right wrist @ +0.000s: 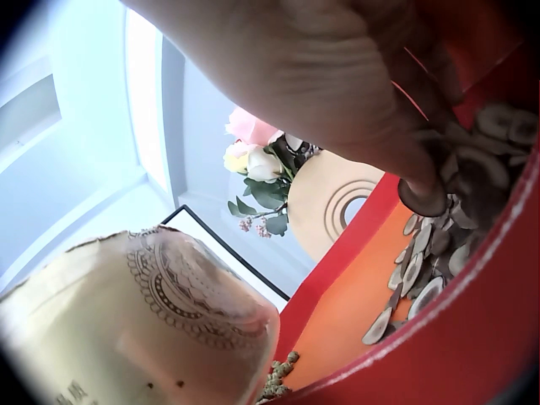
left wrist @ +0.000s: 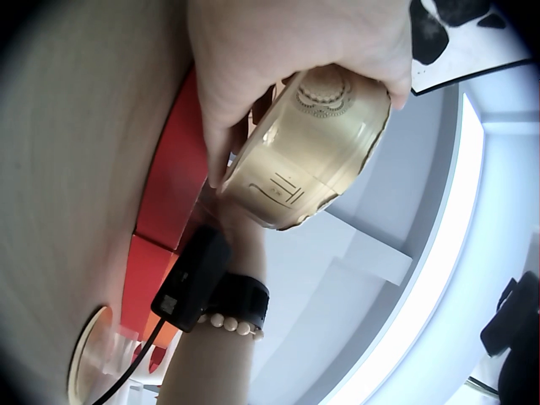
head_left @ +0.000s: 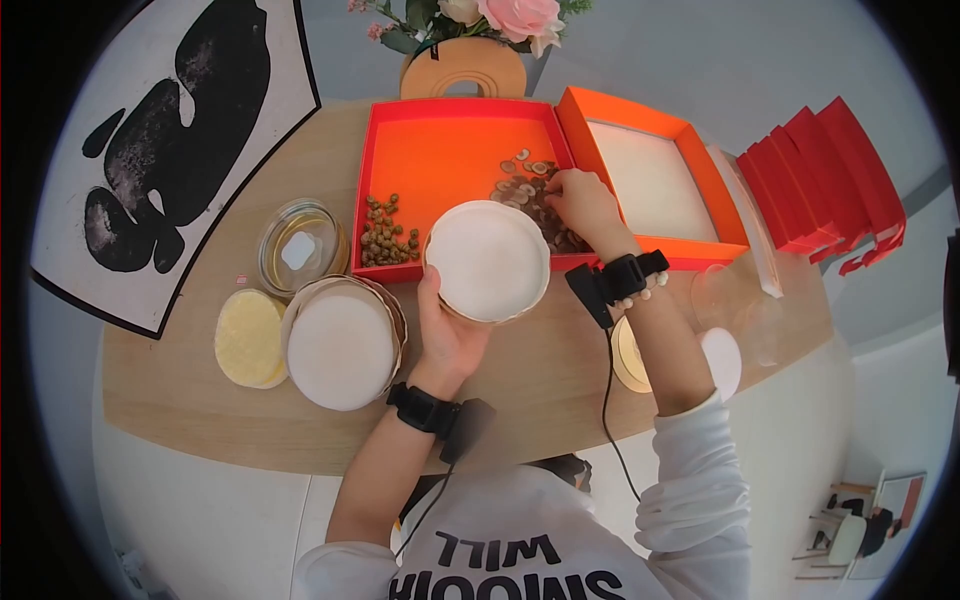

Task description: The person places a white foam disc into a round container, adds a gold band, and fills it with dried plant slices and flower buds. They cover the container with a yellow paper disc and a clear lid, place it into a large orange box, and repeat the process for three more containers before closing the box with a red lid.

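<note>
My left hand (head_left: 452,335) grips a round tub (head_left: 488,262) from its near side; the tub looks white from above. Its gold side carries a printed pattern in the left wrist view, and the wrap (left wrist: 325,160) has a ragged edge. Over the right part of a red box with an orange floor (head_left: 450,130), my right hand (head_left: 590,208) reaches into a heap of dried brown slices (head_left: 518,190). In the right wrist view its fingertips pinch a slice (right wrist: 424,200) at the heap. Small greenish-brown pellets (head_left: 385,240) lie in the box's near left corner.
Left on the table stand a glass jar (head_left: 300,245), a yellow round pad (head_left: 248,340) and another white-topped tub (head_left: 342,345). An orange box (head_left: 660,180) adjoins on the right, beside red boxes (head_left: 825,180). A flower vase (head_left: 465,65) stands behind. Cables hang from both wrists.
</note>
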Demonstrator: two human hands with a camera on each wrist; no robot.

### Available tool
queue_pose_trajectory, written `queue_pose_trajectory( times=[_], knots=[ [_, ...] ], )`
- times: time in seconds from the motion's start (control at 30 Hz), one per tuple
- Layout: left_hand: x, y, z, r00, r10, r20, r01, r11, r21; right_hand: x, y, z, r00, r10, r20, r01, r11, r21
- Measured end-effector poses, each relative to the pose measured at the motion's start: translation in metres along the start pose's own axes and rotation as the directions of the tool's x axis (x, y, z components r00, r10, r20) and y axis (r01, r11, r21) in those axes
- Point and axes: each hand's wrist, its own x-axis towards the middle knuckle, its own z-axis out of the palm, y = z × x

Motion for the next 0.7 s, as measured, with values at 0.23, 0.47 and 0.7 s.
queue_pose_trajectory(
  times=[0.23,0.47,0.7],
  knots=[
    [0.001,-0.001,-0.004,0.999,-0.034,0.032,0.033,0.999,0.008,-0.004,0.003,-0.015,0.971,-0.079,-0.228,0.146,0.944,0.296],
    [0.001,-0.003,-0.002,0.995,-0.095,0.029,0.093,0.994,0.053,-0.051,-0.025,-0.033,0.963,-0.268,0.009,0.180,0.670,0.720],
    [0.000,-0.003,-0.001,0.989,-0.134,0.068,0.131,0.991,0.039,-0.065,-0.045,-0.024,0.946,-0.318,0.068,0.197,0.726,0.659]
  ],
)
